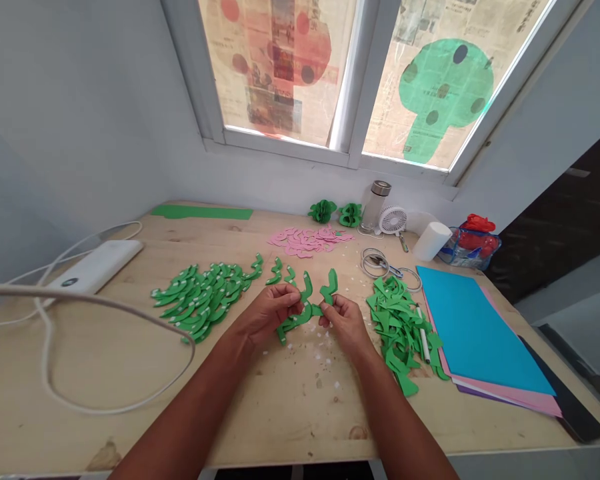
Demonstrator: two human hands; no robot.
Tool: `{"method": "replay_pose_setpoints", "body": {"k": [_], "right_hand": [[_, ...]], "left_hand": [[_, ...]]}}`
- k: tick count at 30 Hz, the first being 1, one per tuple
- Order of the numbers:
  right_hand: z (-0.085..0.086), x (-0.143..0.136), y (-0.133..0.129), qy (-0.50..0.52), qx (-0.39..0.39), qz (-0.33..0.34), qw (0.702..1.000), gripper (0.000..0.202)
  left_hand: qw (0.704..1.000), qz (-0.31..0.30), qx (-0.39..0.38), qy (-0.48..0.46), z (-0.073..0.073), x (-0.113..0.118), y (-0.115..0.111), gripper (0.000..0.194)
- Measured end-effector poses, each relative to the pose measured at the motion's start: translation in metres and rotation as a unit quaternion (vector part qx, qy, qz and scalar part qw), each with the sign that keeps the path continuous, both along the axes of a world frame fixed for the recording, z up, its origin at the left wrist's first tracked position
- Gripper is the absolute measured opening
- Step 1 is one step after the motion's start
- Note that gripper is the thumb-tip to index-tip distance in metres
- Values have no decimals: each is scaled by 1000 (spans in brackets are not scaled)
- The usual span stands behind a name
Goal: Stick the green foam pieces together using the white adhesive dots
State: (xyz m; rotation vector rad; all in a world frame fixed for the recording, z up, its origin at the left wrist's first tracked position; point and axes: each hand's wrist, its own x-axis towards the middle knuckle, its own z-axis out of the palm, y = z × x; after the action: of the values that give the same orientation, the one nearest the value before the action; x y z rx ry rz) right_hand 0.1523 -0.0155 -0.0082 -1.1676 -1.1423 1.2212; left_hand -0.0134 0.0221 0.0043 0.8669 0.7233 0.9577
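Observation:
Over the middle of the table, my left hand (273,307) pinches a wavy green cut-out strip (307,287) between thumb and fingertips. Close beside it, my right hand (345,321) is closed on another green cut-out strip (330,285). More green strip shows below and between the fingers; whether these parts are joined I cannot tell. Left of my hands lies a heap of wavy green strips with small white patches (207,300), and a few single strips (276,270) lie just beyond my left hand. A pile of green scraps (395,327) sits to the right.
White bits are scattered below my hands. Behind lie pink cut-outs (307,240), two green paper flowers (323,211), a glass bottle (373,207) and a small fan (393,220). Tape rings (375,263), a marker (424,337) and coloured sheets (480,327) are right; a white cable (125,303) crosses left.

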Motion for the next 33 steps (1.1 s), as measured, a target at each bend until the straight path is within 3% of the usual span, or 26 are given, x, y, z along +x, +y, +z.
{"method": "replay_pose_setpoints", "body": {"k": [10, 33], "right_hand": [[-3, -3, 1, -11, -29, 46, 998, 29], [1, -5, -3, -4, -40, 88, 995, 30]], "left_hand": [[999, 12, -36, -36, -5, 12, -6, 25], [999, 33, 7, 13, -8, 17, -8, 25]]}}
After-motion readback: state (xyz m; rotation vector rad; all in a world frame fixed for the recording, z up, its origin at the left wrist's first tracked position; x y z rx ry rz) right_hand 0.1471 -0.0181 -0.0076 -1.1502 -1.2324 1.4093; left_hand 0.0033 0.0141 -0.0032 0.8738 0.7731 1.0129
